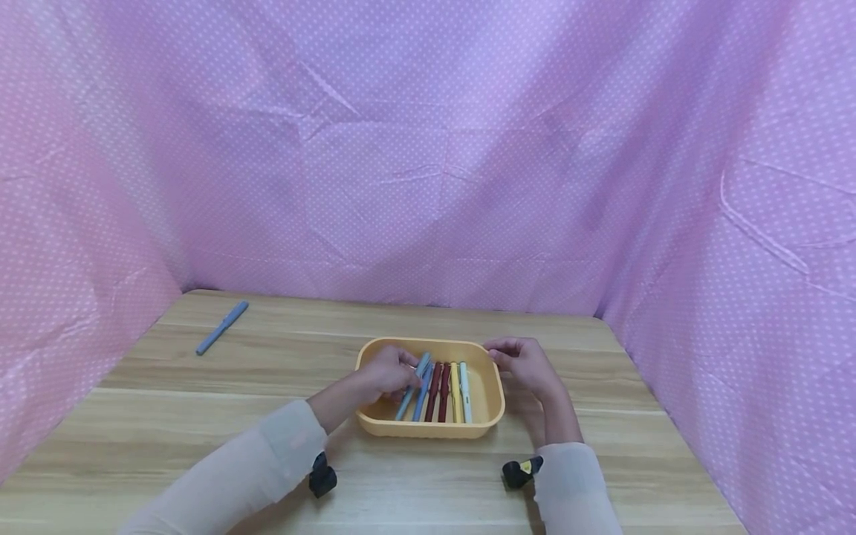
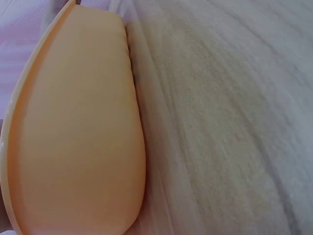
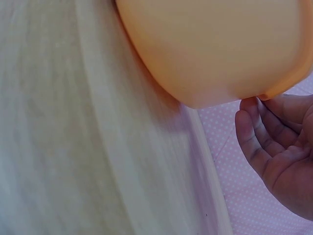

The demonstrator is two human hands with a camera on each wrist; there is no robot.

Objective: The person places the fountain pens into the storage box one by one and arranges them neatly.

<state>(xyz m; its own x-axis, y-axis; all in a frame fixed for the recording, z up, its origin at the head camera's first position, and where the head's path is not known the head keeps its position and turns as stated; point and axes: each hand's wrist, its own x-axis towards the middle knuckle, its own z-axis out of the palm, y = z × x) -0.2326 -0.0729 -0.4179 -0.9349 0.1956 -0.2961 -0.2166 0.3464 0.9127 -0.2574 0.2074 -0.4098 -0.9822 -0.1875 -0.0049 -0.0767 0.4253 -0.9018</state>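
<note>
A yellow tray [image 1: 428, 430] stands on the table with several capped pens lying side by side in it. My left hand [image 1: 390, 371] reaches over its left side and pinches the leftmost pen, a grey-teal one [image 1: 403, 407]. Beside that lie a blue pen [image 1: 420, 401], two dark red pens [image 1: 444, 394], a yellow pen [image 1: 457, 394] and a white pen [image 1: 466, 397]. At the far right corner, my right hand [image 1: 528, 365] grips the rim between thumb and fingers. The right wrist view shows those fingers [image 3: 252, 139] bent against the tray's outside. In the left wrist view, the tray wall [image 2: 78, 122] hides most of the left hand.
Another blue pen [image 1: 223, 328] lies on the wooden table [image 1: 267, 386] at the far left. Pink dotted cloth [image 1: 428, 186] hangs around the table's back and sides. Black wrist cameras [image 1: 322, 477] sit under both sleeves, just in front of the tray.
</note>
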